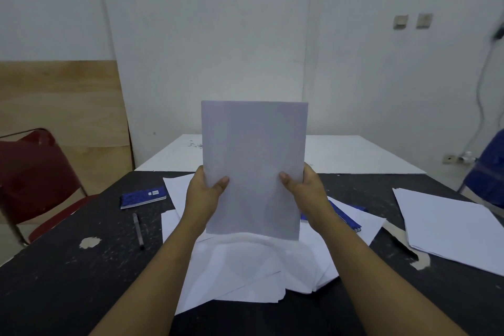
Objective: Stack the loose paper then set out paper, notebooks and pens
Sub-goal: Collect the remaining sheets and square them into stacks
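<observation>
White walls close off the far side of the room, with a wooden board (62, 106) leaning at the left and two wall switches (400, 21) up at the right. Two tables stand end to end: a scuffed black table (68, 281) nearest and a white table (354, 154) beyond it. Two chairs flank them, a red chair (35, 172) on the left and a blue chair (488, 174) on the right.

Paper lies in three lots. One squared sheaf (253, 166) stands upright over the middle of the black table, its lower edge down at a loose pile (245, 270) of fanned sheets; whether they touch I cannot tell. A third lot, a flat stack (450, 226), lies well apart at the right.

Two blue notebooks: one notebook (143, 197) sits bare at the left, the second notebook (345, 217) is half hidden behind the right wrist, on the loose sheets. Two pens: one pen (138, 230) near the left notebook, the other pen (403, 245) just beside the flat stack.

Both hands hold the sheaf by its side edges. The left hand (203, 194) has its thumb pressed on the near face and its fingers wrapped behind, out of sight. The right hand (305, 191) grips the same way on the opposite edge
</observation>
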